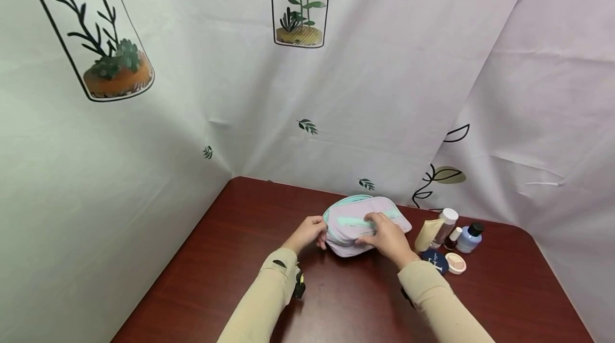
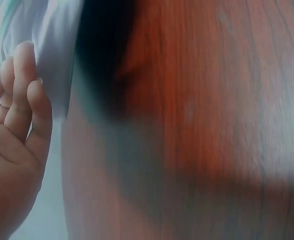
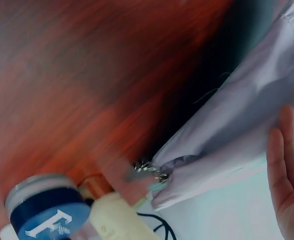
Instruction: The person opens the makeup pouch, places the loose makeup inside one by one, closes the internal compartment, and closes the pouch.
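Observation:
A lilac cosmetic bag (image 1: 357, 225) with mint zips and trim lies near the back of the table. At its left end my left hand (image 1: 310, 232) pinches the edge, fingertips at the mint zip line. The left wrist view shows this hand (image 2: 17, 110) with its fingers bent beside the lilac fabric. My right hand (image 1: 388, 237) holds the bag's front, fingertips by the mint pocket zip and thumb lower down. In the right wrist view, the outer fingers (image 3: 281, 150) lie against the bag's lilac side (image 3: 236, 135).
Right of the bag stand a cream tube (image 1: 427, 235), a white-capped bottle (image 1: 447, 223), a nail polish bottle (image 1: 453, 238) and a blue bottle (image 1: 469, 239). A navy-lidded jar (image 1: 434, 260) and a round compact (image 1: 455, 263) are in front. Behind the dark red table (image 1: 216, 257) hangs patterned cloth (image 1: 269, 118).

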`<state>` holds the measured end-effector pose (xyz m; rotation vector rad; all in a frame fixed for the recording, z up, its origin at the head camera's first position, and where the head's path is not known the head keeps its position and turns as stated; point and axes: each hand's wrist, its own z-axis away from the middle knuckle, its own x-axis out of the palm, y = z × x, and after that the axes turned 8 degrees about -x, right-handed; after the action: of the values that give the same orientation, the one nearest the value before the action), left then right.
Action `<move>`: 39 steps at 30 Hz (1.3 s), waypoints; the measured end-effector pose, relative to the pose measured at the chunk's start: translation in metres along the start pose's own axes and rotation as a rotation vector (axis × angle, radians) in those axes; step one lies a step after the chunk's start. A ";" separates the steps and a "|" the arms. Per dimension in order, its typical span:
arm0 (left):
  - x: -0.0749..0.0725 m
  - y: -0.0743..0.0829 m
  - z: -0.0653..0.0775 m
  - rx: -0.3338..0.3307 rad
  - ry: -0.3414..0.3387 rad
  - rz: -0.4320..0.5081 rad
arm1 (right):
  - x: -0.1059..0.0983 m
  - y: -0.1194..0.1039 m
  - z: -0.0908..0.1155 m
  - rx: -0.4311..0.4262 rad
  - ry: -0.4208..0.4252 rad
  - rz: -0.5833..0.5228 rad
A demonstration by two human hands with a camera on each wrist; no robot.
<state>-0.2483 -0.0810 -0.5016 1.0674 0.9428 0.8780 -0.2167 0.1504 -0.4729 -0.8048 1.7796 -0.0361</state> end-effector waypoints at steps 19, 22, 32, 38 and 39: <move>0.005 0.011 0.014 0.044 -0.001 -0.062 | -0.001 0.007 -0.001 -0.076 -0.035 0.048; 0.005 0.006 0.007 0.041 -0.016 -0.067 | -0.001 0.005 -0.003 -0.018 0.006 0.085; 0.010 0.004 0.002 0.040 -0.058 -0.058 | 0.002 0.000 -0.007 0.060 0.065 0.100; 0.016 0.003 0.007 0.048 -0.061 -0.089 | 0.004 -0.001 -0.009 0.093 0.069 0.093; 0.017 0.003 0.008 0.044 -0.054 -0.105 | 0.004 -0.001 -0.009 0.098 0.068 0.091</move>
<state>-0.2351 -0.0668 -0.5003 1.0641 0.9679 0.7419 -0.2243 0.1438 -0.4726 -0.6586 1.8622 -0.0910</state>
